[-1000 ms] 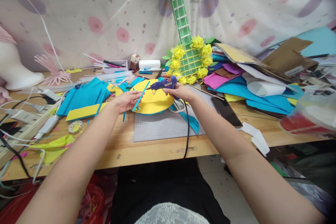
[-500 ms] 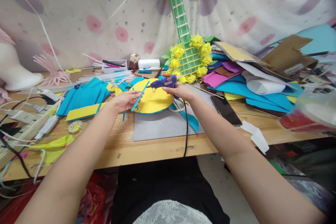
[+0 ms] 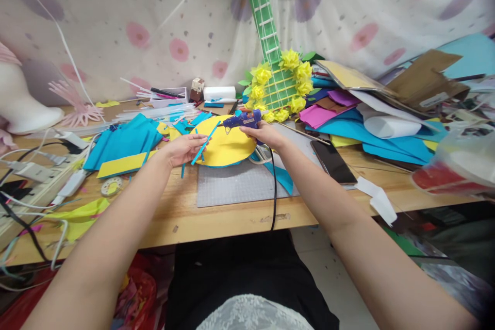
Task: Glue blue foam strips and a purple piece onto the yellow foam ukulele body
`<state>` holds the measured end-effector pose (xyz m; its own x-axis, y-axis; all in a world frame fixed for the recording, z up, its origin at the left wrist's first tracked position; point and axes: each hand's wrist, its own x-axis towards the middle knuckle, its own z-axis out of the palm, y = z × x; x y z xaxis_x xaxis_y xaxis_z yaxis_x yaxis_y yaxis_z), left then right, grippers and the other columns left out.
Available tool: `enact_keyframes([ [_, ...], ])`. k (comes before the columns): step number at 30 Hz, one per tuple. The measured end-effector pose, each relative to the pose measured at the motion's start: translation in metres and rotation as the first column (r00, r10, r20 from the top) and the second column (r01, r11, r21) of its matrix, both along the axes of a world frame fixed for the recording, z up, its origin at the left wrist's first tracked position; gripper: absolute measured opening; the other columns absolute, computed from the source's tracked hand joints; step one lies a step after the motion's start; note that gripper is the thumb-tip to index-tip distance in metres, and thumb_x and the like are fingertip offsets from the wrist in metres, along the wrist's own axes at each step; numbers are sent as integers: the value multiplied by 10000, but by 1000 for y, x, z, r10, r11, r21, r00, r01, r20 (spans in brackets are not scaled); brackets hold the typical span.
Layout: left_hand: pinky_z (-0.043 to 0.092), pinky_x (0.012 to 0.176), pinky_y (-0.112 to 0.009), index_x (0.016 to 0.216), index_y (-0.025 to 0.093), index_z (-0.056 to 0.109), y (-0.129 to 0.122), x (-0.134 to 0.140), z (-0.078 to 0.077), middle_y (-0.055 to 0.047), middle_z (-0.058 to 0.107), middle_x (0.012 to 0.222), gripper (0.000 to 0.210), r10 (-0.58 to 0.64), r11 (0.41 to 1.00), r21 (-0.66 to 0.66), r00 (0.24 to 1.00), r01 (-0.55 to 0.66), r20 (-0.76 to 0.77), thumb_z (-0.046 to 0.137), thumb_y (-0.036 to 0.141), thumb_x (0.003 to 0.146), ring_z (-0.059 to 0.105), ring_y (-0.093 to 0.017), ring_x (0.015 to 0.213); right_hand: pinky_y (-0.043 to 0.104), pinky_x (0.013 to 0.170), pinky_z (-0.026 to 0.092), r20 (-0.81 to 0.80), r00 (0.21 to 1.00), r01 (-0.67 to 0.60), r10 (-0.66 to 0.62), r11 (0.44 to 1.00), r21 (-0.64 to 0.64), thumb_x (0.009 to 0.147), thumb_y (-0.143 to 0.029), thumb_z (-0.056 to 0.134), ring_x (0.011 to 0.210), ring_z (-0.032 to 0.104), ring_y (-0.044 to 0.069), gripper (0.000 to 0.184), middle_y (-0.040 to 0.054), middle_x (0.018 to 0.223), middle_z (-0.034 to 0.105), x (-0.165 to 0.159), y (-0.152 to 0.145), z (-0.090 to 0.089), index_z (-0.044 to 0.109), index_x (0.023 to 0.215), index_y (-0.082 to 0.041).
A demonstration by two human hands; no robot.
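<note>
- Pinching a thin, straight blue strip point(image 3: 201, 150) in the head view, the left hand point(image 3: 185, 148) has its thumb and fingers closed on it, with the upper end free beside the nozzle; contact between the two cannot be told.
- The right hand point(image 3: 267, 135) has its fingers wrapped around a dark-blue plastic glue gun point(image 3: 243, 121), nozzle pointing left; trigger pressure is hidden.
- For a neat bead, it seems best to hold the strip steady, draw the nozzle evenly along it, apply glue sparingly, and guard the left fingertips from the heat.
- Both forearms reach forward over the wooden tabletop point(image 3: 170, 224), converging above a flat, rounded yellow panel point(image 3: 235, 153) with blue edging, which overlaps a grey gridded cutting mat point(image 3: 228, 191).
- A black cord point(image 3: 275, 191) hangs below the right hand, over the tabletop's front edge.
</note>
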<state>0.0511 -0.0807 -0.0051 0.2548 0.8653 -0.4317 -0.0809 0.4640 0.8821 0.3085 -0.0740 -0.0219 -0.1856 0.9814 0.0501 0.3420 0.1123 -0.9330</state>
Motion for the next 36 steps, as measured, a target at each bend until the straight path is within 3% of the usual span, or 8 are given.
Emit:
enact_keyframes([
  [6,469,431,-135,809,119,628,2,-2,-1,-37,631,700,117,-9,1000,12,1000,9,-5,649,72,704,601,-79,531,251,503,323,43,999,16,-15,999,-35,646,-568,631,537,407,97,400,-13,589,487,-1,-2,1,506,682,-190],
  [26,459,439,-125,789,124,639,1,-3,-1,-41,643,711,95,-27,999,24,999,28,-33,641,74,709,589,-66,522,245,473,293,-28,996,88,-89,996,-6,653,-543,629,486,377,77,405,-33,537,442,4,8,-6,442,602,-187],
  [36,464,426,-126,798,131,651,4,-5,-5,-34,624,655,98,-61,998,24,998,61,-17,646,87,711,590,-76,513,235,470,285,-41,998,38,-39,999,-31,657,-541,638,499,377,70,403,-39,564,444,3,2,-5,451,633,-185],
])
